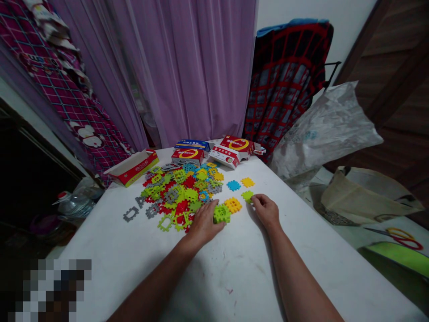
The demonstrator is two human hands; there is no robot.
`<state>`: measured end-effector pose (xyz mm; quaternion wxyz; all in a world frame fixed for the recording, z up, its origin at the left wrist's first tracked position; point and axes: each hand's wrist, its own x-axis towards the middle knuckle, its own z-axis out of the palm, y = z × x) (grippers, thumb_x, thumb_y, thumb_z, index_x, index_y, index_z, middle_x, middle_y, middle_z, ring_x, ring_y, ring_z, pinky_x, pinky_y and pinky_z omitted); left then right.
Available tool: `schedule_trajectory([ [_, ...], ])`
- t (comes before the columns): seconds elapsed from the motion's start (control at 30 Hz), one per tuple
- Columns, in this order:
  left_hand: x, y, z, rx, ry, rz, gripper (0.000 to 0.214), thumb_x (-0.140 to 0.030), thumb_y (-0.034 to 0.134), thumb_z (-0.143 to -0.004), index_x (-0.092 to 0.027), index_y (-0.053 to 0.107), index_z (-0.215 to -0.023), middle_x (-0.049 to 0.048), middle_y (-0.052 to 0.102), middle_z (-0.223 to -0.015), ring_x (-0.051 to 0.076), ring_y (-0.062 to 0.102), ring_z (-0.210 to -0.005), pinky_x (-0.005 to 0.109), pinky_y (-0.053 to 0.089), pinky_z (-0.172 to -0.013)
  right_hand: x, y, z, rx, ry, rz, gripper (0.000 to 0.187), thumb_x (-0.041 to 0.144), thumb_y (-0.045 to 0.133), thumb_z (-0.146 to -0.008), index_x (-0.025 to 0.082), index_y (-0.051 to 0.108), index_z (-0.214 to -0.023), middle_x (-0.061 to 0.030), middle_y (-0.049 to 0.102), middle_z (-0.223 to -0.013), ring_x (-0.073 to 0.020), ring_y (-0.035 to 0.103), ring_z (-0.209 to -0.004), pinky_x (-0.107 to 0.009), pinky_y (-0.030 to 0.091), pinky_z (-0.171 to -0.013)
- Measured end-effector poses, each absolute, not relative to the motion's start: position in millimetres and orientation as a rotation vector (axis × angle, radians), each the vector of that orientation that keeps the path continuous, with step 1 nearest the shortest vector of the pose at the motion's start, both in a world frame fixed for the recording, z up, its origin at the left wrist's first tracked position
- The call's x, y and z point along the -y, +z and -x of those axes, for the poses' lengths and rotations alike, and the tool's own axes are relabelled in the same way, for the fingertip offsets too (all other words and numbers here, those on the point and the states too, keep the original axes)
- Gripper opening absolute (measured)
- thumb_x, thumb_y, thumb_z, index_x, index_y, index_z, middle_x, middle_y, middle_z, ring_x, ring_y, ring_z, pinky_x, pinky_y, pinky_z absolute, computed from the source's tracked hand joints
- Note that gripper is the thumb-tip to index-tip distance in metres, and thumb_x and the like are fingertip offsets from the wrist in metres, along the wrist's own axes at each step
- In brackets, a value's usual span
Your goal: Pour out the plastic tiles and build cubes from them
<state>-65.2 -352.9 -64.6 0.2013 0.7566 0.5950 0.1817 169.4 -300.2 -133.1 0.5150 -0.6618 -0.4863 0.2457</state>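
Note:
My left hand (203, 222) is at the right edge of the pile, thumb and fingers closed around the left side of a small block of green interlocking plastic pieces (222, 213). Directly behind that block, and seemingly touching it, is a yellow notched block (233, 205). Between thumb and fingertips, my right hand (267, 211) pinches a single flat green notched piece (247, 196) close to the table. A blue notched piece (233, 185) and a yellow notched piece (248, 182) lie flat just beyond.
A heap of mixed interlocking pieces (181, 190) covers the table's (228, 268) middle left. At the back stand red boxes (187, 155), a blue box (191, 144) and a white-red box (225, 155). An open red box (134, 167) is left. Scissors (402, 236) lie off the right edge.

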Motion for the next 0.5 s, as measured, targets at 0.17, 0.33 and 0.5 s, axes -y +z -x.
schedule_trajectory([
  [0.17,351,-68,65,-1.633,0.526,-2.129,0.065,-0.028,0.067,-0.076,-0.019,0.048,-0.137,0.0105,0.059,-0.137,0.028,0.052,-0.128,0.043,0.036,-0.113,301,-131,-168,1.168,0.589,1.585,0.037,0.054,0.054,-0.072,0.020,0.067,-0.076,-0.0022,0.067,-0.068,-0.0181,0.060,-0.065,-0.029,0.045,-0.064],
  [0.33,351,-71,66,-1.641,0.590,-2.115,0.064,-0.028,0.069,-0.075,-0.022,0.050,-0.135,0.0086,0.059,-0.136,0.027,0.052,-0.128,0.042,0.038,-0.112,310,-118,-161,1.187,0.533,1.576,0.039,0.055,0.052,-0.073,0.019,0.067,-0.074,-0.0035,0.068,-0.068,-0.0179,0.060,-0.062,-0.029,0.045,-0.063],
  [0.5,353,-78,64,-1.615,0.657,-2.099,0.062,-0.030,0.069,-0.077,-0.020,0.050,-0.136,0.0092,0.057,-0.139,0.026,0.051,-0.130,0.042,0.037,-0.112,335,-97,-142,1.544,0.533,1.551,0.042,0.052,0.046,-0.081,0.021,0.071,-0.068,-0.0023,0.068,-0.060,-0.0163,0.060,-0.058,-0.025,0.040,-0.058],
])
